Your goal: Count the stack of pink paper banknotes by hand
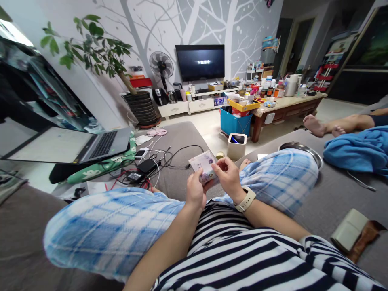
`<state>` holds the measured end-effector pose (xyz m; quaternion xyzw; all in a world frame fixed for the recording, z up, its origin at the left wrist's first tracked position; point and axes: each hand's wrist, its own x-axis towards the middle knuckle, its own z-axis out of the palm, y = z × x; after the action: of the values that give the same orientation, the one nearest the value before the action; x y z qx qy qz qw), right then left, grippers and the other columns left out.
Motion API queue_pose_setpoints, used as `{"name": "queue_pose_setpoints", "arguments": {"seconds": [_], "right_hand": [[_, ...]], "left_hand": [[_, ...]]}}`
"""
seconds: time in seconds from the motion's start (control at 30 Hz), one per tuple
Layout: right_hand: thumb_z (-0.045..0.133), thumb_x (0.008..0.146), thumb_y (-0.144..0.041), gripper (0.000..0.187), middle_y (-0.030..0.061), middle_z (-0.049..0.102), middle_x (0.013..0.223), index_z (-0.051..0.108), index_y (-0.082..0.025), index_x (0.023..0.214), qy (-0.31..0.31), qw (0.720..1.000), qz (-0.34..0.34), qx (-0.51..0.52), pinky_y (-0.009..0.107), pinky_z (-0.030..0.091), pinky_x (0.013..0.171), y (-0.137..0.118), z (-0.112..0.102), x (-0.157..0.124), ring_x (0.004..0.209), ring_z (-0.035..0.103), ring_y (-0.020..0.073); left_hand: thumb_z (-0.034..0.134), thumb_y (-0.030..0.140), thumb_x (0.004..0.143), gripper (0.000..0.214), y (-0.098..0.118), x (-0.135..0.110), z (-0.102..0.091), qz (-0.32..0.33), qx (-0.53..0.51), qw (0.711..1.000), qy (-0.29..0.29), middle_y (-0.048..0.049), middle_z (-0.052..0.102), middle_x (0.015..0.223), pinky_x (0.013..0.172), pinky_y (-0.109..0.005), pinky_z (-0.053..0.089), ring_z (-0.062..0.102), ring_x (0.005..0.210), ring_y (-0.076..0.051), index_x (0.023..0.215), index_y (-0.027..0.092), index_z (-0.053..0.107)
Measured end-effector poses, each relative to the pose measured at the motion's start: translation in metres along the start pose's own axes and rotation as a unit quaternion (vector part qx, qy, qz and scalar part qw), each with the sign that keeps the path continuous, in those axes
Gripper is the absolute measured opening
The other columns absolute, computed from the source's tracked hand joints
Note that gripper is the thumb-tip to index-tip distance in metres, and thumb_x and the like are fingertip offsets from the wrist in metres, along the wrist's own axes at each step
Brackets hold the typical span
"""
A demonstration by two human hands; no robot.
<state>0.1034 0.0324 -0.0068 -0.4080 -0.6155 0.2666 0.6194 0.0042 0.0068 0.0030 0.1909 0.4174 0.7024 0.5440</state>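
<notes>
A small stack of paper banknotes (pixel 202 163) is held up between my knees, above the grey sofa. My left hand (pixel 195 189) grips the stack from below, thumb pressed on its lower edge. My right hand (pixel 228 175) pinches the right side of the notes with thumb and fingers curled; a pale watch sits on that wrist. Both hands are closed on the notes. My legs wear blue plaid trousers, my top is striped.
An open laptop (pixel 100 145) rests on a green cushion at left, with a tangle of cables and chargers (pixel 145 165) beside it. A wallet (pixel 354 232) lies on the sofa at right. A metal plate (pixel 303 148), blue cloth and another person's bare feet (pixel 318 126) are further right.
</notes>
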Motion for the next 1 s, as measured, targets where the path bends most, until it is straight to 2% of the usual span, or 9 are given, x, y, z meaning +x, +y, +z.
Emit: {"name": "queue_pose_setpoints", "arguments": {"seconds": [0.1,0.3,0.53,0.7,1.0], "right_hand": [[0.057,0.077,-0.041,0.025,-0.0029,0.048,0.061,0.052,-0.018,0.07,-0.005,0.999,0.029,0.025,0.024,0.035,0.054,0.0036,0.0013,0.0007,0.056,0.043,0.0103],[0.057,0.078,-0.04,0.026,-0.0034,0.048,0.06,0.051,-0.018,0.066,0.002,0.999,0.04,0.03,0.023,0.033,0.052,0.0053,0.0017,0.0003,0.054,0.041,0.0095],[0.057,0.079,-0.036,0.021,-0.0022,0.05,0.063,0.053,-0.018,0.07,0.004,0.998,0.005,0.058,0.023,0.037,0.055,0.0,0.001,-0.0037,0.057,0.044,0.0101],[0.057,0.079,-0.033,0.017,-0.002,0.051,0.063,0.054,-0.018,0.071,-0.001,0.996,-0.015,0.084,0.024,0.038,0.056,-0.003,0.001,-0.0067,0.057,0.045,0.0104],[0.052,0.083,-0.034,0.017,-0.0013,0.053,0.065,0.058,-0.018,0.078,-0.013,0.994,-0.008,0.106,0.024,0.037,0.055,0.0009,0.0027,-0.0081,0.058,0.046,0.0109]], "left_hand": [[0.062,0.02,0.069,0.018,0.0008,-0.0016,0.0012,-0.004,0.007,1.0,0.001,-0.0048,0.066,0.074,0.051,-0.023,0.051,0.06,0.058,-0.012,0.085,0.011,0.062],[0.061,0.025,0.072,0.019,0.0009,-0.0029,0.0028,-0.015,-0.003,1.0,0.006,-0.004,0.066,0.072,0.05,-0.024,0.051,0.061,0.058,-0.013,0.086,0.012,0.063],[0.055,0.029,0.076,0.022,0.0046,-0.0014,0.003,-0.015,-0.039,0.999,0.024,-0.0061,0.067,0.077,0.049,-0.026,0.051,0.063,0.061,-0.016,0.091,0.013,0.062],[0.051,0.027,0.078,0.019,0.0044,-0.0027,0.0033,-0.008,-0.036,0.999,0.024,-0.0056,0.067,0.076,0.048,-0.025,0.05,0.062,0.061,-0.015,0.086,0.013,0.062],[0.052,0.026,0.077,0.017,0.0028,-0.0013,0.0021,0.006,-0.021,0.999,0.026,-0.0046,0.065,0.074,0.045,-0.026,0.051,0.061,0.061,-0.016,0.085,0.014,0.061]]}}
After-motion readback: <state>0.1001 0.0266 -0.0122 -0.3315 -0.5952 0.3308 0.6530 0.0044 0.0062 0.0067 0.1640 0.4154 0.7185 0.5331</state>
